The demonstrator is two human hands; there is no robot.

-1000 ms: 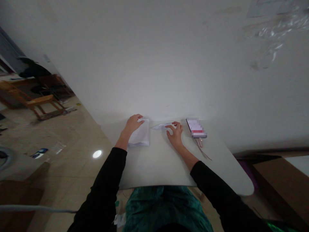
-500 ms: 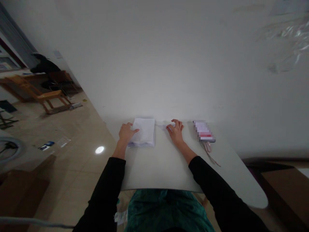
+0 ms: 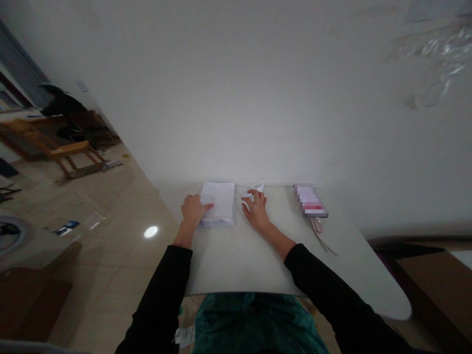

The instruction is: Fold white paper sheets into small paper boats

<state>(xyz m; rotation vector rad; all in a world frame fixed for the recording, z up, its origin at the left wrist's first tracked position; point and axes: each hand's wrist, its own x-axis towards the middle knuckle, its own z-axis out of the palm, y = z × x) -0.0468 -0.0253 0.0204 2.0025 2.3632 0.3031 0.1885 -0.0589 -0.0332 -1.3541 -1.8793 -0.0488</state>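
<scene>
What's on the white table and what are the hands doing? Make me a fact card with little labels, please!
Left hand: at the left edge of the white paper stack, thumb over its top
Right hand: at a small white paper piece; a firm grip can't be told
Phone: right of both hands, screen blurred out
Strap: pinkish, trailing from the phone
Table: white, against a pale wall
Far left: a wooden chair and a person in dark clothes

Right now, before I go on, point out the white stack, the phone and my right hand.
White stack (image 3: 221,199): head view, middle of its top face.
Phone (image 3: 311,200): head view, middle of its pixelated face.
Right hand (image 3: 257,213): head view, back of the hand.
</scene>
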